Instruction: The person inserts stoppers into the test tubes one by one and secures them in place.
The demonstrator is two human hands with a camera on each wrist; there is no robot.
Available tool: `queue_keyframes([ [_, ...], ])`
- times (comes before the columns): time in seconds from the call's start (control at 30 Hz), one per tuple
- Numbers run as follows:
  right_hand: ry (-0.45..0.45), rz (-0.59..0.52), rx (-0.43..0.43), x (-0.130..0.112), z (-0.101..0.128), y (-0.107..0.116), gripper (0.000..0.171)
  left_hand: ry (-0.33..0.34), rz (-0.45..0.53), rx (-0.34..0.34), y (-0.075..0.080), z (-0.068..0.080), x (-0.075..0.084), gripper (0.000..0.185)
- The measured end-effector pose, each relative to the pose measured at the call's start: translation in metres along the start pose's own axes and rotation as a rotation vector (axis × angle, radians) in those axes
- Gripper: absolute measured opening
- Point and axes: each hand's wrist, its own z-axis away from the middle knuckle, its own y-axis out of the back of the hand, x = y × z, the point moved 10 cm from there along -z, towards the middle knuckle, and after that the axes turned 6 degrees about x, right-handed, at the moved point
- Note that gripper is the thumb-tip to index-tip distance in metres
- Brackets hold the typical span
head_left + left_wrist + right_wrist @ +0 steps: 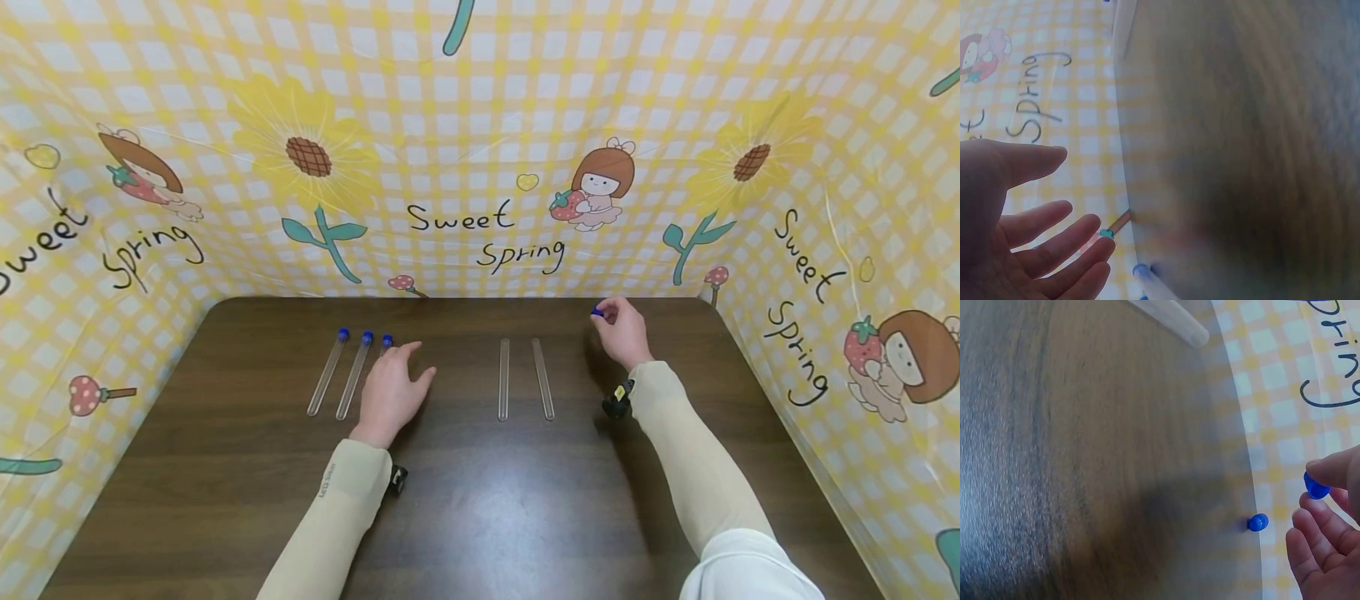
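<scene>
My left hand [408,367] lies open, fingers straight, over the third of three blue-capped glass tubes; only that tube's cap [387,341] shows above the fingers. The other two capped tubes [327,372] [354,375] lie just left of it. Two uncapped tubes [503,379] [542,379] lie in the middle of the brown table [480,500]. At the back right, my right hand [609,317] pinches a small blue cap [597,312] between thumb and fingers. In the right wrist view that pinched cap [1316,486] is clear, and a second blue cap [1258,522] sits on the table beside it.
A yellow checked cloth with sunflowers and "Sweet Spring" lettering [465,221] walls the table at the back and both sides. An uncapped tube's open end [1172,315] shows in the right wrist view. The left wrist view shows my open palm [1060,194] and a blurred tube cap [1141,270].
</scene>
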Motion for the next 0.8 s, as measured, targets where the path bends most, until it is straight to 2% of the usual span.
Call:
queue_keyframes([
  [0.27,-0.009,-0.026,0.020,-0.002,0.001,0.000,0.019,-0.060,-0.001,-0.017,-0.016,0.004,0.018,0.053],
  [0.8,0.006,-0.070,0.058,-0.012,0.005,0.005,0.020,-0.095,-0.019,-0.069,-0.043,0.017,0.050,0.053],
])
